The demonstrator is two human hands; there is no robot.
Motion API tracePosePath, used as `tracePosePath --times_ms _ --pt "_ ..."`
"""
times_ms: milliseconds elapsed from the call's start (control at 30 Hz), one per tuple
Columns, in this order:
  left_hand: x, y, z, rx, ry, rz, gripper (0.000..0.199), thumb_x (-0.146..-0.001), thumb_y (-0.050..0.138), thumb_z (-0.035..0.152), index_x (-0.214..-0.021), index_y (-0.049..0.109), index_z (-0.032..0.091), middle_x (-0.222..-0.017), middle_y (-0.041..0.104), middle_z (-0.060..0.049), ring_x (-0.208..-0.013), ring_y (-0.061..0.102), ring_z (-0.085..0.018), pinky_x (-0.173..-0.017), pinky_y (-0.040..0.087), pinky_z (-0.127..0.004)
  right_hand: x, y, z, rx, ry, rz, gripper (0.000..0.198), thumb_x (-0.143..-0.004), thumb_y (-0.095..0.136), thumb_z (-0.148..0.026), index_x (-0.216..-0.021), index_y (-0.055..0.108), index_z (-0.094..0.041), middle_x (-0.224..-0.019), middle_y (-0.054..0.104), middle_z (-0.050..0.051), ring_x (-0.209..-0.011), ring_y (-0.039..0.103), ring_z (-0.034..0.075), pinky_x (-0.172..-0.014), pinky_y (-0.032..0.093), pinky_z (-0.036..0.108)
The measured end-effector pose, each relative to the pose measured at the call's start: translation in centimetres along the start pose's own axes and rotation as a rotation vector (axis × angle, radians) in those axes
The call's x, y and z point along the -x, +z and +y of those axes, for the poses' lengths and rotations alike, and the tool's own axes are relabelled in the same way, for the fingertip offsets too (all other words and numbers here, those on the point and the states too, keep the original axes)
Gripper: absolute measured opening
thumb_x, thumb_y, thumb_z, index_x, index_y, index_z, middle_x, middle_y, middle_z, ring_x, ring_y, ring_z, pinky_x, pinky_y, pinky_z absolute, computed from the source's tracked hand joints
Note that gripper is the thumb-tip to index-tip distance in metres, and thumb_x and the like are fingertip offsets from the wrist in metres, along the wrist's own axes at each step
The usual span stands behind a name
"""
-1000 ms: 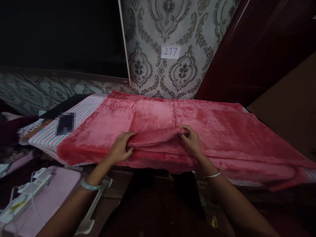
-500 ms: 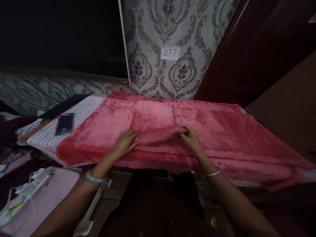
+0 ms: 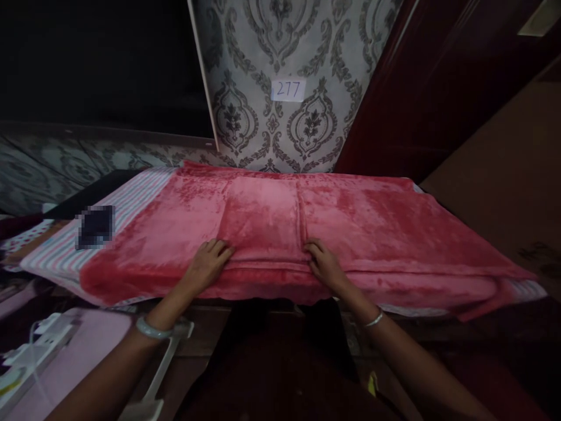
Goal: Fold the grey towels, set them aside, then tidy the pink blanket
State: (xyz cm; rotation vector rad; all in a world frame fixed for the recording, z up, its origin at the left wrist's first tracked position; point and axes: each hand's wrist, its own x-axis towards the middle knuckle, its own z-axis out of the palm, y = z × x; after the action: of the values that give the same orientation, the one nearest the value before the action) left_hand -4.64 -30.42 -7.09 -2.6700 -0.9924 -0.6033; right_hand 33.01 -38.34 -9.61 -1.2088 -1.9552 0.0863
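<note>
A pink plush blanket (image 3: 372,216) is spread over a long low surface in front of me. In its middle lies a rectangular panel of matching pink plush cloth (image 3: 263,216), flat, with a raised seam or fold along its right side. My left hand (image 3: 211,260) has its fingers curled at the panel's near left corner. At the near right corner, the fingers of my right hand (image 3: 322,263) are bent together on the edge. Both hands are closed on the cloth; the fingertips are partly hidden.
A striped cloth (image 3: 144,187) shows from under the blanket at left, with a blurred dark object (image 3: 95,227) on it. A large screen (image 3: 100,64) hangs behind. White power strips (image 3: 39,345) lie on a pink surface (image 3: 96,333) at lower left. A dark red panel (image 3: 394,88) stands at right.
The near edge of the pink cloth, earlier lifted and bunched between my hands, now lies flat. My right hand has come down toward me. The view has shifted slightly right.
</note>
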Motion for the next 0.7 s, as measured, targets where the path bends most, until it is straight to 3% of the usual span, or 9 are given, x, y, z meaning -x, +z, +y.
tracePosePath --times_ms 100,233,467,600,700 --pt "0.5 -0.4 0.1 0.035 0.023 0.012 0.037 -0.094 0.046 0.011 -0.120 0.070 0.023 -0.112 0.067 -0.013 -0.104 0.060 -0.027 -0.085 0.050 -0.040 0.3 0.1 0.0 0.015 -0.001 0.007 0.046 -0.073 0.047 -0.001 -0.110 0.064 -0.023 -0.119 0.064 0.010 -0.111 0.063 0.024 -0.094 0.056 0.040" --pt "0.5 -1.1 0.1 0.148 0.077 0.122 0.037 -0.094 0.049 0.017 -0.128 0.064 0.021 -0.115 0.065 -0.012 -0.105 0.060 -0.026 -0.090 0.051 -0.040 -0.2 0.3 -0.1 -0.002 0.010 0.015 0.050 -0.071 0.047 0.001 -0.111 0.065 -0.023 -0.116 0.064 0.009 -0.109 0.063 0.024 -0.094 0.056 0.040" --pt "-0.1 -0.8 -0.2 0.049 0.105 0.205 0.030 -0.092 0.051 0.012 -0.114 0.069 0.021 -0.101 0.069 -0.011 -0.093 0.063 -0.025 -0.080 0.053 -0.038 0.0 0.3 -0.2 0.018 -0.015 0.111 0.052 -0.071 0.049 -0.001 -0.115 0.065 -0.024 -0.118 0.064 0.010 -0.110 0.064 0.024 -0.092 0.057 0.040" --pt "-0.1 -0.5 -0.1 0.007 0.177 0.276 0.030 -0.091 0.051 0.011 -0.110 0.071 0.022 -0.098 0.070 -0.010 -0.088 0.064 -0.024 -0.073 0.052 -0.036 0.5 0.2 -0.3 0.072 -0.034 0.097 0.049 -0.073 0.049 -0.001 -0.115 0.065 -0.023 -0.113 0.065 0.010 -0.105 0.064 0.024 -0.090 0.057 0.040" --pt "0.0 -0.5 -0.1 0.063 0.171 0.259 0.030 -0.092 0.051 0.011 -0.113 0.070 0.021 -0.099 0.070 -0.010 -0.091 0.065 -0.024 -0.076 0.054 -0.036 0.7 0.2 -0.4 0.089 -0.036 0.085 0.047 -0.074 0.050 -0.001 -0.114 0.066 -0.021 -0.110 0.065 0.010 -0.102 0.064 0.024 -0.089 0.057 0.040"
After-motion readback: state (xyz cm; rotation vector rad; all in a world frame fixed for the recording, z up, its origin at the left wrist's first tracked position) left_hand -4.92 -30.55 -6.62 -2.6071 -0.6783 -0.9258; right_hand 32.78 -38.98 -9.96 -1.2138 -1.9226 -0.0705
